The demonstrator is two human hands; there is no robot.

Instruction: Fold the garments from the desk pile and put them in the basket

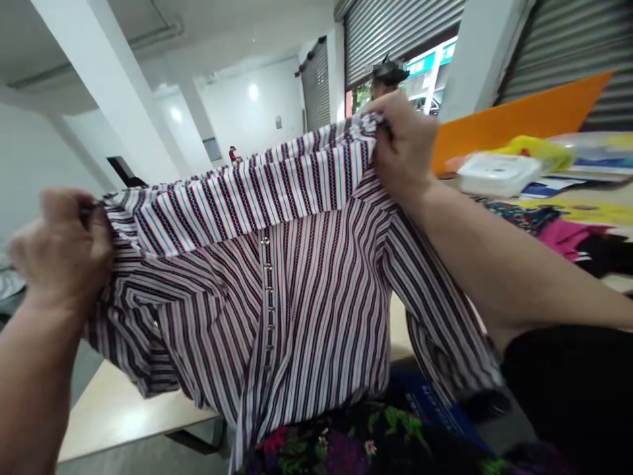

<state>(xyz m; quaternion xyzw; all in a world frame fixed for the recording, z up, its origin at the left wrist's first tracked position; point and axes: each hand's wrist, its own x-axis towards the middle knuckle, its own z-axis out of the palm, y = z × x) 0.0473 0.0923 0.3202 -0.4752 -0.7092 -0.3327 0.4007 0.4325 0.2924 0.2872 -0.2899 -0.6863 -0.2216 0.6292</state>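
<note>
— Why is the purple, white and dark striped button-front shirt (297,277) up in the air like that?

— Each shoulder is pinched in one fist. The left hand (62,254) is clenched on the shoulder seam at the left edge of the view, and the right hand (403,148) is closed on the other shoulder, higher up. Held taut between them, the collar band runs as a slanted line and the body hangs free, so the button placket falls nearly straight down the middle.

— And the sleeves?

— They droop on either side. The one under the right forearm trails down towards the dark lap; the other bunches below the left wrist.

— What is underneath?

— The hem hangs just over a dark floral cloth (346,442) at the bottom of the view, with a pale beige table (119,409) below and to the left. I cannot tell whether the hem touches the cloth. That table's edge runs diagonally, with grey floor beyond it.

— Any room to the sides?

— Left and ahead look open. To the right it is crowded: a white plastic lidded box (497,173), a yellow bag (539,150), an orange board (519,119) and a pile of pink and patterned cloth (558,231) all lie well apart from the shirt. Another person (388,76) stands far off by the shutter.
</note>
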